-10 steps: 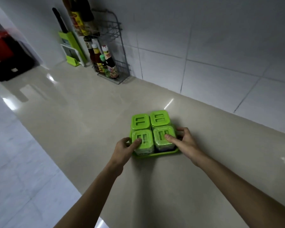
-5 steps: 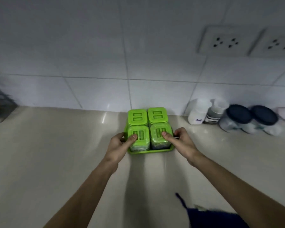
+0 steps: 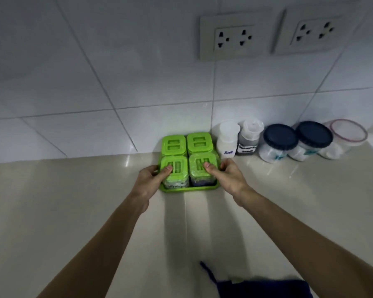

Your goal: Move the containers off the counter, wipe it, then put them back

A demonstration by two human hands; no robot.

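Note:
A green tray (image 3: pixel 187 188) with several green-lidded spice jars (image 3: pixel 186 145) sits on the beige counter (image 3: pixel 73 211), close to the tiled wall. My left hand (image 3: pixel 148 179) grips the tray's left side, thumb on the front-left lid. My right hand (image 3: pixel 226 177) grips the right side, thumb on the front-right lid. To the right stand a white salt bottle (image 3: pixel 227 139), a dark-filled labelled bottle (image 3: pixel 249 137), two blue-lidded jars (image 3: pixel 279 139) and a clear-lidded tub (image 3: pixel 347 134). A dark blue cloth (image 3: pixel 263 289) lies at the counter's near edge.
Two wall sockets (image 3: pixel 235 37) sit above the containers on the white tiles. Bare counter stretches to the left of the tray and in front of it.
The tray has been carried from the open counter to the wall beside the bottles and jars. Both hands keep their hold on it; the view swung right and closer.

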